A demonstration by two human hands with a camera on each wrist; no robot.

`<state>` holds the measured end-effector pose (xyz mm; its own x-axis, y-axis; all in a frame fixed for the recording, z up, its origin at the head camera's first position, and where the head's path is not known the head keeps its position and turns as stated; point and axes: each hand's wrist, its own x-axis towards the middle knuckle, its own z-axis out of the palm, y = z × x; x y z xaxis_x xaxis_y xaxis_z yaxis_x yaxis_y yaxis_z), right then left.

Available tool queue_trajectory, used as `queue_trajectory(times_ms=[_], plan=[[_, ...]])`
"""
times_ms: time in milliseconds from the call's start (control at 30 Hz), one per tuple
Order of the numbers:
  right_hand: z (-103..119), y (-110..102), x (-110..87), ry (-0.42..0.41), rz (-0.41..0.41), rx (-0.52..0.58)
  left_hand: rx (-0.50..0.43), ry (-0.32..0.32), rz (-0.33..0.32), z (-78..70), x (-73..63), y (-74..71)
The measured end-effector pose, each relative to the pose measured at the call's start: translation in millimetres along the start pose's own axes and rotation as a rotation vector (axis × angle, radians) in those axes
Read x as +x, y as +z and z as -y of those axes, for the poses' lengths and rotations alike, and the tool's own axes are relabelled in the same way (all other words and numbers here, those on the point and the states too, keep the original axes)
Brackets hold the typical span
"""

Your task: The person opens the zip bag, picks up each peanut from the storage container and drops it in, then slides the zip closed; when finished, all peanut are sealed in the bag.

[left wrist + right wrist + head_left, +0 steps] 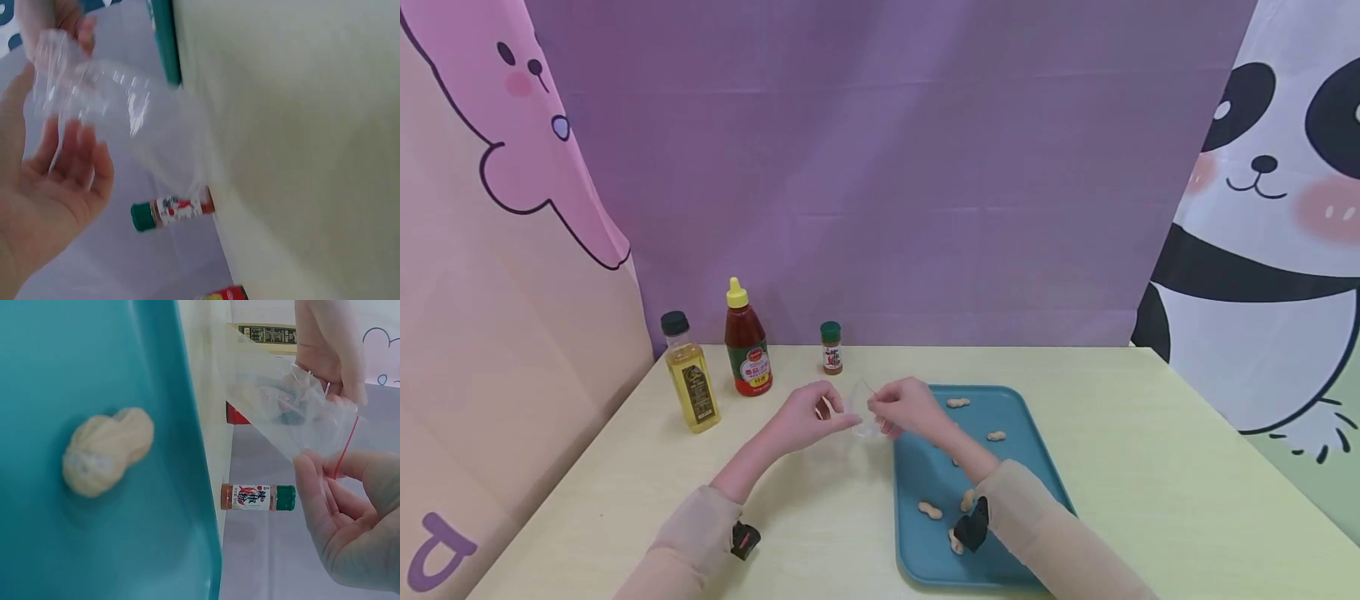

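Between my two hands hangs a clear zip bag (867,428), with a red line along its mouth in the right wrist view. My right hand (913,410) pinches the bag's edge by that red line between thumb and finger (307,478). On the other side, my left hand (808,417) has its thumb stretched out to the bag and its fingers loosely bent. In the left wrist view, a gap shows between that thumb and the fingers (70,147), which lie right at the plastic. Below my right forearm is a blue tray (917,554) with several peanuts (930,510).
At the back left of the table (820,533) stand an oil bottle (694,383) and a ketchup bottle (748,354). A small green-capped spice jar (831,350) is behind my hands. A purple cloth (880,183) hangs along the back edge.
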<state>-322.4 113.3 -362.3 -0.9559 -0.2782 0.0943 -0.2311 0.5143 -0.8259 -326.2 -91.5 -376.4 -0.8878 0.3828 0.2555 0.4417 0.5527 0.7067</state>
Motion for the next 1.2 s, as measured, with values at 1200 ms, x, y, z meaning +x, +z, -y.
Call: queue_trajectory(times_ms=[1200], plan=[[-17.1, -16.4, 2.2, -0.078, 0.091, -0.028, 0.055, 0.134, 0.099, 23.7, 5.6, 5.2]])
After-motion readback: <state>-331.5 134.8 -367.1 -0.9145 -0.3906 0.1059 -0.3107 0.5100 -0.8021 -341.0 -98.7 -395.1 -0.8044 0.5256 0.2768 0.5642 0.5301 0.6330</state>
